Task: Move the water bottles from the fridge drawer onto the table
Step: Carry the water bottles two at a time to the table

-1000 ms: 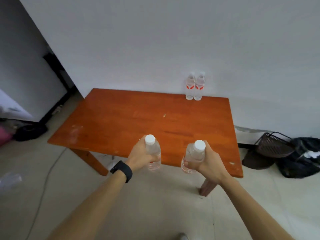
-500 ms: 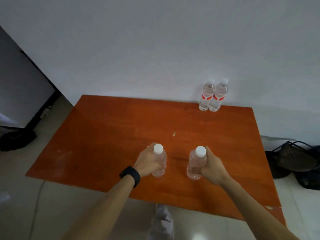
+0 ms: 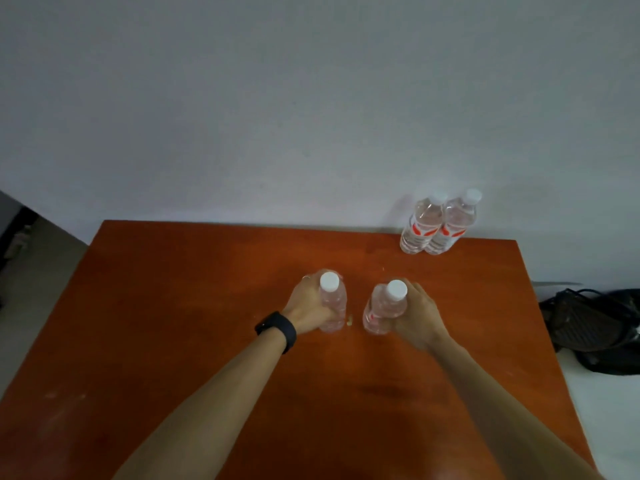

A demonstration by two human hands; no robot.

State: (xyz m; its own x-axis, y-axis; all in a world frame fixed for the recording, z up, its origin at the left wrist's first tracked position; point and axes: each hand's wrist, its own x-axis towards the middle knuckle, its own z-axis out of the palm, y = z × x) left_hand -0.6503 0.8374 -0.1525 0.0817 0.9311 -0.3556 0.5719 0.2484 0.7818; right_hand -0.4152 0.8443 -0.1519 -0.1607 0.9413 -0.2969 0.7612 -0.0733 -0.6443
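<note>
My left hand [image 3: 309, 307] grips a clear water bottle [image 3: 333, 303] with a white cap, held upright over the middle of the orange-brown wooden table [image 3: 166, 323]. A black band sits on that wrist. My right hand [image 3: 420, 318] holds a second water bottle [image 3: 383, 308], tilted slightly left, beside the first. Whether either bottle's base touches the tabletop I cannot tell. Two more water bottles [image 3: 437, 225] with red-and-white labels stand side by side at the table's far right edge, against the white wall.
A white wall [image 3: 311, 116] runs right behind the table. On the floor to the right lie a dark wire basket and black bags [image 3: 595, 327]. A dark doorway edge shows at far left.
Both hands have carried their bottles forward from the table's near edge to over its middle. I have come closer, so the table now fills the lower view.
</note>
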